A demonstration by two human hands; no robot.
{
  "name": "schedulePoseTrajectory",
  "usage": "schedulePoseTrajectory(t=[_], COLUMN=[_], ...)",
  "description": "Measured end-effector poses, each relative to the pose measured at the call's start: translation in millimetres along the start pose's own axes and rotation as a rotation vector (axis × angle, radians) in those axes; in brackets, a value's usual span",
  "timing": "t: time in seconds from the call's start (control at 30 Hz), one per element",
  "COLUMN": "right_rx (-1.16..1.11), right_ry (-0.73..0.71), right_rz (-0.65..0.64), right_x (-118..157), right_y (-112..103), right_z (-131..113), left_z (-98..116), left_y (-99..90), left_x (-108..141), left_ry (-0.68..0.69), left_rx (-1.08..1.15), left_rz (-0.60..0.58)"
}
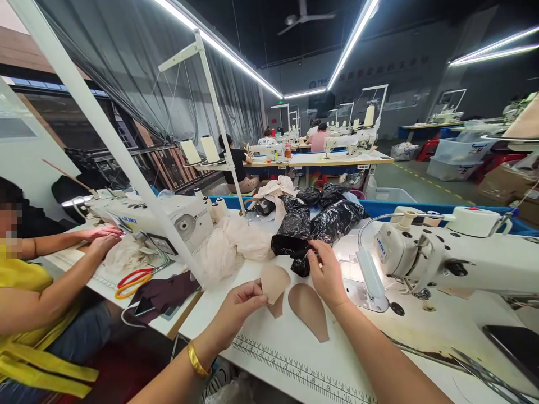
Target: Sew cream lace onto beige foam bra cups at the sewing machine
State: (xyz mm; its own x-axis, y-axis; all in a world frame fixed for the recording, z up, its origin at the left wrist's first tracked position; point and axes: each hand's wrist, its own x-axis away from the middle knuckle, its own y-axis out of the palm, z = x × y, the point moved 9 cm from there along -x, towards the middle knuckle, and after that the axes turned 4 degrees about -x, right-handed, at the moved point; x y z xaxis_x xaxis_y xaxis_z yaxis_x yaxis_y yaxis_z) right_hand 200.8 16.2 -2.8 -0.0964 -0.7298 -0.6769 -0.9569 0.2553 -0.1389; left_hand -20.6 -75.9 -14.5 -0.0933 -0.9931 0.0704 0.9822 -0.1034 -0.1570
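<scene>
My left hand (238,308) pinches the edge of a rounded beige fabric piece (274,279), holding it over the white sewing table (252,353). A second beige piece (277,306) shows partly beneath it. Flat on the table to its right lies a teardrop-shaped beige piece (308,310). My right hand (328,275) has thumb and fingers closed on the edge of a black fabric piece (290,246), in front of shiny black plastic bags (337,221). Just right of that hand is the lit needle area of a sewing machine (404,252).
Pale sheer fabric (240,241) is heaped behind my left hand. A ruler strip (290,367) runs along the front edge. Scissors (484,367) and a dark phone-like slab (514,350) lie at right. At left, a co-worker's hands (103,238) work near red-and-yellow-handled scissors (135,280).
</scene>
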Motion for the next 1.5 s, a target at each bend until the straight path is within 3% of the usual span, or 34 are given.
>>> schedulePoseTrajectory(t=[0.13, 0.2, 0.27, 0.4, 0.53, 1.2, 1.27, 1.43, 1.5], right_rx=[0.011, 0.010, 0.011, 0.021, 0.019, -0.011, -0.017, -0.035, -0.040], right_ry=[0.010, 0.007, 0.001, -0.005, -0.013, -0.017, -0.023, -0.044, -0.061], right_rz=[-0.021, -0.033, -0.045, -0.059, -0.062, -0.088, -0.079, -0.074, -0.077], right_x=[0, 0, 0, 0, 0, 2, 1, 0, 0], right_y=[0, 1, 2, 3, 4, 7, 7, 7, 7], right_z=[0, -1, -2, -4, -6, -9, -9, -12, -17], left_z=[-26, -19, -5, 10, 11, 0, 9, 52, 66], left_y=[-18.1, -33.4, -36.8, -10.2, 11.5, 0.9, 3.0, 11.6, 15.7], left_x=[-1, -3, -8, -25, -40, -52, -46, -36, -47], left_ry=[-0.190, -0.118, -0.003, 0.111, 0.092, -0.070, -0.022, 0.272, 0.354], left_rx=[-0.297, -0.485, -0.666, -0.863, -0.989, -0.828, -0.785, -0.423, -0.485], left_rz=[0.049, 0.160, 0.226, 0.167, 0.136, 0.120, 0.137, 0.127, 0.149])
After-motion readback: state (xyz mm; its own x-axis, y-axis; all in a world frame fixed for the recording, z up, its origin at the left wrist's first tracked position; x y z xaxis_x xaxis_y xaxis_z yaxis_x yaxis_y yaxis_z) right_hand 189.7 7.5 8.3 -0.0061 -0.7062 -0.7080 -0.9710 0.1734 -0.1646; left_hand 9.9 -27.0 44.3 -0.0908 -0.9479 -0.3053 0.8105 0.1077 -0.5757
